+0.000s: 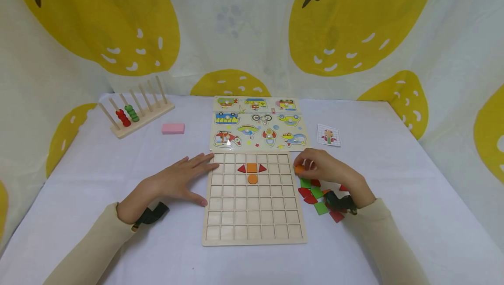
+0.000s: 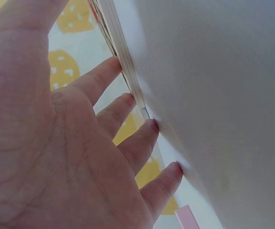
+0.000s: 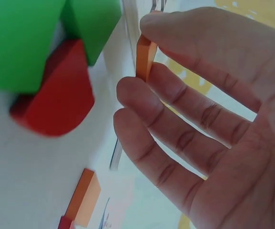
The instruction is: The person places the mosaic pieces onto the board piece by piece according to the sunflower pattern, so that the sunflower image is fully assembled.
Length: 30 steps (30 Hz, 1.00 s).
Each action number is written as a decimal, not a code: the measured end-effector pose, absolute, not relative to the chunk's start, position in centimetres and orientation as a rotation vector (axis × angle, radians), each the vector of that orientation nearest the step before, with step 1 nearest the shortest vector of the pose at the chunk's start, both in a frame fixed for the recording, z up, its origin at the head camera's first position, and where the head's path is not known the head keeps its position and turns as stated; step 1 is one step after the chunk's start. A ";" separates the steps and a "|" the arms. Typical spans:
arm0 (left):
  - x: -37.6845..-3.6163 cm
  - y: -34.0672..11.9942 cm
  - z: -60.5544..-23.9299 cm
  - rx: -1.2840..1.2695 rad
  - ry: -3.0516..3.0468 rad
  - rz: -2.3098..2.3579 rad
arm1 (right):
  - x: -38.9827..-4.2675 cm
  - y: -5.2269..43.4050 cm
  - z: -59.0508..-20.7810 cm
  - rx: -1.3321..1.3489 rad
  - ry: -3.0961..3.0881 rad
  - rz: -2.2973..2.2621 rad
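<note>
My right hand (image 1: 326, 166) pinches an orange block (image 3: 145, 58) between thumb and fingers, beside the upper right edge of a wooden grid board (image 1: 241, 217). My left hand (image 1: 177, 181) lies with fingers spread along the board's left edge, fingertips right at the rim. On the board, an orange square (image 1: 252, 168) sits between two red triangles (image 1: 242, 169), with an orange round piece (image 1: 253, 179) just below the square. Under and in front of my right wrist is a loose pile of green pieces (image 1: 320, 208) and red pieces (image 1: 310, 199), partly hidden by the wrist strap.
Behind the grid board lies a vehicle peg puzzle (image 1: 257, 144). A small pattern card (image 1: 329, 135) is to its right. At the back left stand a pink block (image 1: 173, 128) and a wooden peg rack (image 1: 146, 119) with red and green beads. Patterned cloth hangs behind the table.
</note>
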<state>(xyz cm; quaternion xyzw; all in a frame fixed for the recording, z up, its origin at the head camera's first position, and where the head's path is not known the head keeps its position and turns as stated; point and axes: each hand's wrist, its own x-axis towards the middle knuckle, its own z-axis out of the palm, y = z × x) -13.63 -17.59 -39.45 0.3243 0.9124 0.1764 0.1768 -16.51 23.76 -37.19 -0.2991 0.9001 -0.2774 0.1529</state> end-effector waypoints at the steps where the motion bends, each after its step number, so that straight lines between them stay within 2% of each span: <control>1: -13.6 -17.6 -39.4 0.921 2.584 0.501 | -16.5 23.6 -37.2 -0.871 2.575 -0.790; 9: -13.7 -17.7 -39.4 0.901 2.575 0.512 | -16.4 22.2 -36.9 -0.885 2.525 -0.773; 17: -13.8 -17.6 -39.5 0.926 2.564 0.532 | -16.3 20.8 -37.3 -1.033 2.474 -0.823; 30: -13.7 -17.5 -39.4 0.921 2.574 0.517 | -16.4 17.9 -37.8 -1.121 2.352 -0.821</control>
